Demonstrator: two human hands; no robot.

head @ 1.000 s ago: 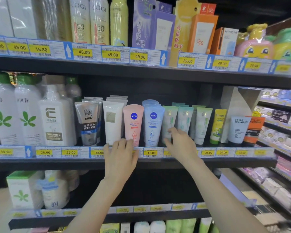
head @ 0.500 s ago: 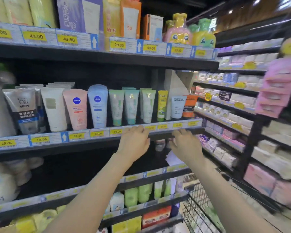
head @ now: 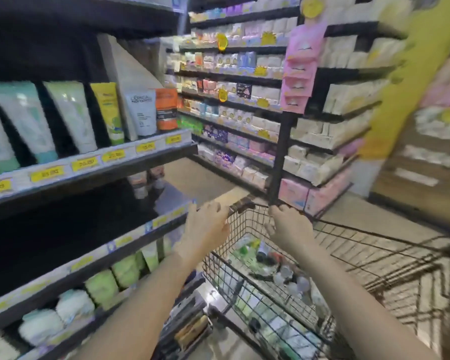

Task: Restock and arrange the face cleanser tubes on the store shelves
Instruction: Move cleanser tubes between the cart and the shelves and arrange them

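Both hands had left the shelf edge and dropped over the wire cart. Left hand hovered at the cart's near rim, fingers loosely curled, grasping nothing. Right hand seemed to pinch the rim, though blur obscured this. Cleanser tubes stood on the shelf at left.
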